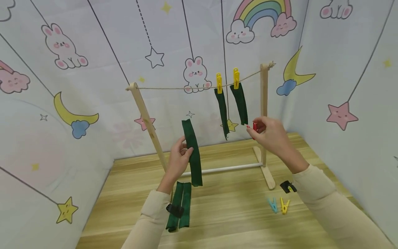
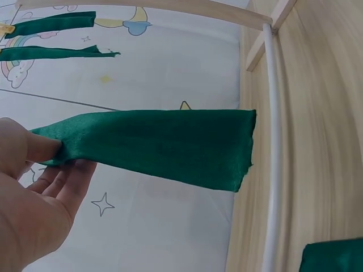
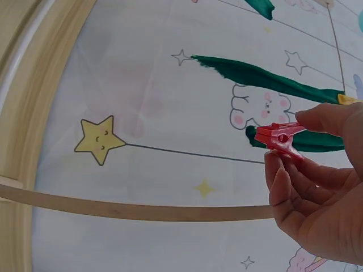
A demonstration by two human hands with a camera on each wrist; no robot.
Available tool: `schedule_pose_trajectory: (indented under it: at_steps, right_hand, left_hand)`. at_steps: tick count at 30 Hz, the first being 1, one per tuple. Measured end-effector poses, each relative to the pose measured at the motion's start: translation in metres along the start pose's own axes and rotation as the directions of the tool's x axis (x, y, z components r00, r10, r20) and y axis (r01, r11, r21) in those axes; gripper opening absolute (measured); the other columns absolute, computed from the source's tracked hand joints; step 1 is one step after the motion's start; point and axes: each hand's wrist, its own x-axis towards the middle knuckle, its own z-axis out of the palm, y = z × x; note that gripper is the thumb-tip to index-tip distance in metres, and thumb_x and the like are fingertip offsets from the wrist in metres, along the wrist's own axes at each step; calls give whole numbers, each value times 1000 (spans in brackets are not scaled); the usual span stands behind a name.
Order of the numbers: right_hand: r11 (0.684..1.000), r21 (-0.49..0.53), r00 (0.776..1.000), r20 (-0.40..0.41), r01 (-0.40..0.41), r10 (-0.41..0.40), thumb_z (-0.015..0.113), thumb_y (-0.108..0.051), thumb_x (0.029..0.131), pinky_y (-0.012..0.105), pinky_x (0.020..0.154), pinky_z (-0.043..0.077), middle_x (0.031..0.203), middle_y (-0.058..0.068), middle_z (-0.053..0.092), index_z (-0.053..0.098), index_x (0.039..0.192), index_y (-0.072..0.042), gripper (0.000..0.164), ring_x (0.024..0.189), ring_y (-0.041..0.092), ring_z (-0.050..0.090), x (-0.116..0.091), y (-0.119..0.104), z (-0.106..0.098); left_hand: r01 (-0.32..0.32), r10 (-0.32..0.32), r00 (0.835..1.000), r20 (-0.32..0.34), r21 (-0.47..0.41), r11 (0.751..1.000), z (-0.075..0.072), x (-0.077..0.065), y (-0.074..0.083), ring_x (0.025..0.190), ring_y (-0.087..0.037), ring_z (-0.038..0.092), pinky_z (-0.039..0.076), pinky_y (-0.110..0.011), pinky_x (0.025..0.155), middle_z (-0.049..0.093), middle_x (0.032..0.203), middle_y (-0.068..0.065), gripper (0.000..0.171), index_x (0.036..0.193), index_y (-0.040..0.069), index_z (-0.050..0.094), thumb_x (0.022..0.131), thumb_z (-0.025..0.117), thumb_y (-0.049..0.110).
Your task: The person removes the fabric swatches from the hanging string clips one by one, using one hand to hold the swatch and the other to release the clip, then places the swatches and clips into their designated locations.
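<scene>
My left hand (image 1: pixel 179 157) pinches a dark green fabric strip (image 1: pixel 193 155) between thumb and fingers, holding it upright in front of the rack; in the left wrist view the strip (image 2: pixel 164 144) spans the middle. A red clothespin (image 3: pixel 279 137) is held between thumb and fingers of my right hand (image 1: pixel 271 135), near the rack's right post. Two more green strips hang from the string (image 1: pixel 174 88), each under a yellow clothespin (image 1: pixel 219 83). Another pair of green strips (image 1: pixel 185 204) lies side by side on the table, partly behind the left wrist's camera.
The wooden rack has a left post (image 1: pixel 149 126), a right post (image 1: pixel 264 103) and a white bottom bar (image 1: pixel 230 169). A blue clothespin (image 1: pixel 272 205) and a yellow clothespin (image 1: pixel 284 205) lie on the wood-grain table (image 1: pixel 230 214) at right. A patterned curtain (image 1: pixel 118 41) stands behind.
</scene>
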Motion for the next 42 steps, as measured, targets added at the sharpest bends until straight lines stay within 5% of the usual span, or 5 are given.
schedule_pose_trajectory:
  at_steps: [10,14,22,32,42]
  right_hand:
    - [989,-40,986,80,-141,144,72,-14,92,36,61,54,85,17,69,64,107,13,32,72,30,68,-35,36,-3]
    - [981,-65,974,123,-181,188,72,-15,93,40,62,56,85,15,68,64,109,14,34,74,30,70,-54,53,-3]
    - [959,-102,945,170,-263,278,71,-19,93,44,65,55,86,15,69,63,110,15,38,82,36,69,-82,80,0]
    - [928,-146,904,216,-343,369,71,-22,93,46,66,54,89,21,68,64,107,17,42,85,38,67,-120,104,5]
    - [884,-161,851,241,-438,466,71,-19,91,52,73,54,89,25,68,65,100,18,38,86,42,66,-164,129,11]
  left_hand:
    - [105,-104,994,21,-8,994,4,-20,-6,101,-38,65,56,-36,69,56,121,-29,57,153,-3,32,101,56,1]
    - [144,-142,989,34,-53,988,8,-30,-30,97,-33,65,53,-29,61,54,127,-28,60,155,1,29,102,57,5]
    - [222,-219,975,46,-80,972,11,-44,-42,115,-39,60,53,-33,62,45,138,-30,61,157,7,28,103,56,7]
    - [293,-290,956,46,-67,954,14,-64,-67,79,-18,61,48,-30,53,48,134,-33,61,156,2,27,102,55,5]
    - [359,-362,928,91,42,932,22,-85,-91,53,-14,49,47,-29,51,55,121,-28,58,154,1,30,101,54,2]
